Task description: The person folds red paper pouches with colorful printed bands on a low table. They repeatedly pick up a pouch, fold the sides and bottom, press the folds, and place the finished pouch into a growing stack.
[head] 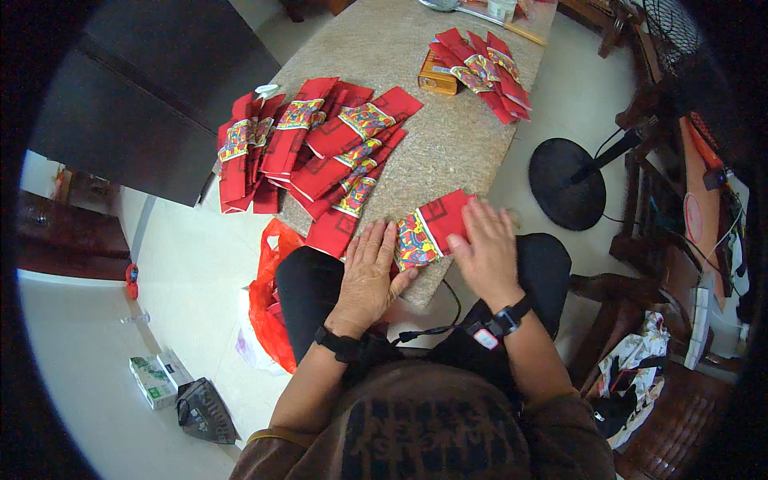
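A red folded packet (443,215) with a white-edged, colourful figured band lies slantwise near the stone table's front end. My left hand (371,276) is flat at its left end, fingers extended, thumb by its lower corner. Over its right end rests my right hand (489,258), palm down and slightly blurred; that end is partly hidden. Beyond my left hand spreads a pile of similar red packets (300,135), overlapping one another. Several more packets (483,75) lie fanned out farther off at the right, partly on an orange-gold box (437,75).
The stone-topped table (462,141) narrows towards me. A red plastic bag (270,300) hangs or stands beside my left leg. To the right are a round black stand base (567,183) and dark wooden furniture (600,288). A long-handled utensil (492,20) lies at the far end.
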The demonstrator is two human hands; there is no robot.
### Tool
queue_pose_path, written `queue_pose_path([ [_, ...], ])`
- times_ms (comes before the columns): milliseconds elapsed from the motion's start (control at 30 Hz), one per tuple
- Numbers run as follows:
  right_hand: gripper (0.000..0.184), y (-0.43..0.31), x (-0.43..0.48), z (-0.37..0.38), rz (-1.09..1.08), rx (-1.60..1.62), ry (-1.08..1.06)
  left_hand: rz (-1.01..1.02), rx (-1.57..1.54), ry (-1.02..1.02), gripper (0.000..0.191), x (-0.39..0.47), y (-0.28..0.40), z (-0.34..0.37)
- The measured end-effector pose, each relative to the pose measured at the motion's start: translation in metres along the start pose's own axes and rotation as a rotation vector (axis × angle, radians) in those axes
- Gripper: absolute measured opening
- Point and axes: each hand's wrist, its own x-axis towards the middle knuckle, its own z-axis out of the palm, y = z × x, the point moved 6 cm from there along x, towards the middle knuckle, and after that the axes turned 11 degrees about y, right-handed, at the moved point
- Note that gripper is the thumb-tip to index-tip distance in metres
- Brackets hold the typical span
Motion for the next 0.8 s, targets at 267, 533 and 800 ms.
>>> queue_pose_path([
  [267,0.065,0.011,-0.001,-0.033,0.081,-0.037,0.326,0.009,-0.003,0.209,0.049,0.027,0.000,-0.064],
  [533,0.060,-0.057,-0.011,0.002,-0.329,0.263,0.043,0.097,0.386,0.372,0.036,0.113,-0.042,-0.079],
  [800,0.051,-0.061,-0.016,0.022,-0.388,0.225,-0.030,0.095,0.571,0.286,0.029,0.146,-0.070,-0.042],
])
